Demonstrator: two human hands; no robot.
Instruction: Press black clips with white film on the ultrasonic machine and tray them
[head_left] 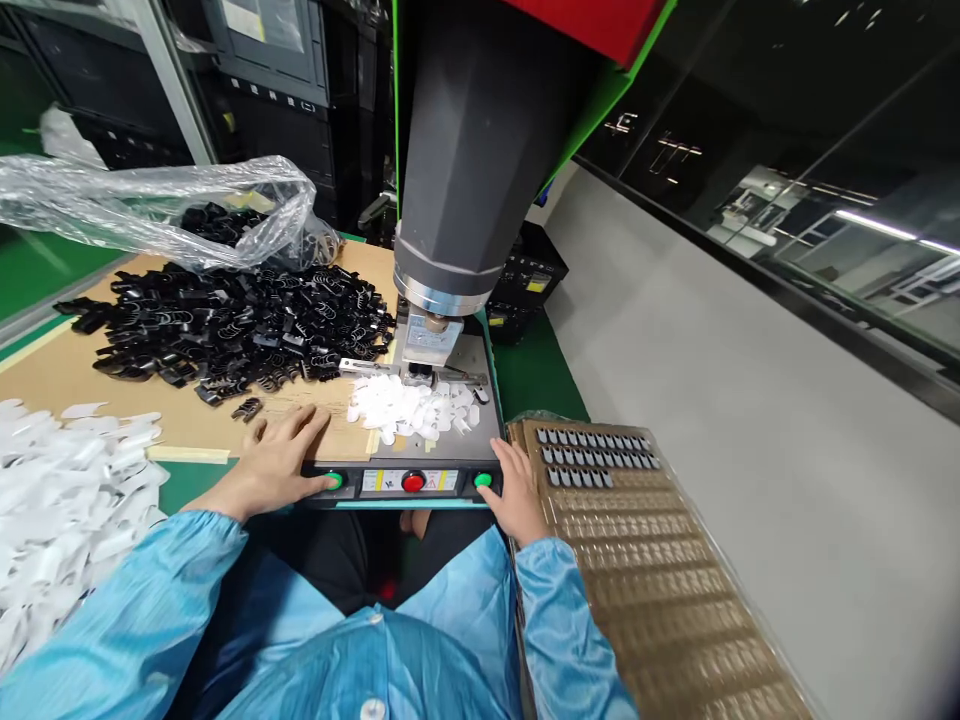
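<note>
My left hand [279, 462] rests on the cardboard-covered table edge, fingers spread, its thumb on the left green button [334, 481]. At the panel's other end, my right hand [517, 492] has its thumb on the right green button [483, 480], the fingers stretched forward. A red button [413, 482] sits between them. Beyond the panel, the metal press head [429, 335] is down over a small fixture, with what seems a dark piece under it. A heap of white flat pieces [409, 405] lies in front of it. Neither hand holds anything.
Black plastic parts [247, 325] are heaped on the cardboard [45, 375], beside a clear plastic bag [225, 205]. More white pieces [60, 530] pile up at left. On the right, a brown tray [637, 570] carries rows of small grey parts [592, 440]. Dark crates [277, 130] stand behind.
</note>
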